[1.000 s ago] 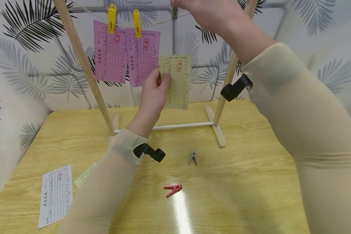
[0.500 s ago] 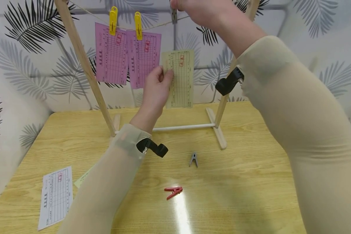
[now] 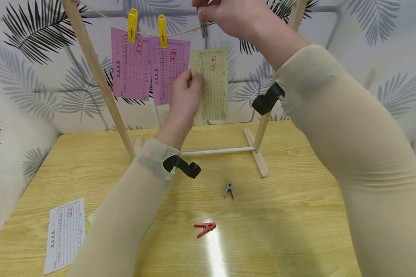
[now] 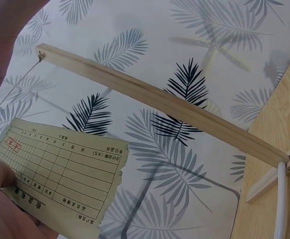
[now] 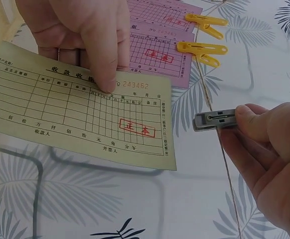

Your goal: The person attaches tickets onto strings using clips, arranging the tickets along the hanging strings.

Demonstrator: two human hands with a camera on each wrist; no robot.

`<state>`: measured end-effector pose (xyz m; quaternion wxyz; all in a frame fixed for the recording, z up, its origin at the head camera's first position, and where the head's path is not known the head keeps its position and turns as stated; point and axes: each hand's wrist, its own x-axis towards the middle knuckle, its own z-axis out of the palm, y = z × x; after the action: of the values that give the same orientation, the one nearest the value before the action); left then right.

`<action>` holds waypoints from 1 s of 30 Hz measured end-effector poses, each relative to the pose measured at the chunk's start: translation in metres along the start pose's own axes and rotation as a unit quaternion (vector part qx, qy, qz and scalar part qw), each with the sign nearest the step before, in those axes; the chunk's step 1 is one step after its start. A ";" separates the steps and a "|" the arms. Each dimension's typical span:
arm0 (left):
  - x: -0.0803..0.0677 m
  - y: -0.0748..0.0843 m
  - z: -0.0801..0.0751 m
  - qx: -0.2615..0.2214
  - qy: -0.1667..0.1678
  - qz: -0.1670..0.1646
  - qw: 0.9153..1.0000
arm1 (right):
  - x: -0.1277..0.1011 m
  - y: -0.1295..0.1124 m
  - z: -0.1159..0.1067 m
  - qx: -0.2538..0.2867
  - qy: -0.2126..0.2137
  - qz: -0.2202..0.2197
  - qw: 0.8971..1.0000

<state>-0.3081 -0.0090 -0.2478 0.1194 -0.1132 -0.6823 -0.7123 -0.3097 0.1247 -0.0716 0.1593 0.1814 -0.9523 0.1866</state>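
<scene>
A yellow-green receipt slip (image 3: pixel 213 84) hangs upright from my left hand (image 3: pixel 185 98), whose thumb and fingers pinch its left edge. Up at the string, my right hand (image 3: pixel 235 15) pinches a grey clothespin (image 3: pixel 203 27). In the right wrist view that clothespin (image 5: pixel 215 119) lies across the string (image 5: pixel 229 184), a short gap from the slip (image 5: pixel 85 109). Two pink receipt slips (image 3: pixel 130 65) hang to the left, each under a yellow clothespin (image 3: pixel 162 30). The left wrist view shows the slip (image 4: pixel 60 169) with a torn edge.
A wooden frame (image 3: pixel 97 73) with a white bottom bar (image 3: pixel 218 151) carries the string. On the table (image 3: pixel 280 215) lie another grey clothespin (image 3: pixel 229 189) and a red clothespin (image 3: pixel 205 228). A white receipt slip (image 3: pixel 66 234) is at left, beside a partly hidden green slip (image 3: pixel 93 216).
My left hand has raised the yellow-green slip toward the string. My right hand has shifted slightly left and down with the grey clothespin, which now tilts.
</scene>
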 end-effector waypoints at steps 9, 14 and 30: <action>0.003 0.010 -0.002 -0.008 -0.001 0.002 1.000 | -0.002 -0.001 -0.001 -0.003 -0.012 -0.002 1.000; 0.004 0.013 0.000 -0.007 0.005 0.005 1.000 | -0.003 -0.002 0.000 0.001 -0.014 -0.008 1.000; 0.006 0.016 -0.002 -0.030 0.014 0.019 0.999 | -0.003 -0.009 0.004 0.012 -0.013 -0.009 1.000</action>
<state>-0.3087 -0.0119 -0.2312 0.1393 -0.1197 -0.6569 -0.7313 -0.3042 0.1167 -0.0733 0.1461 0.1949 -0.9502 0.1943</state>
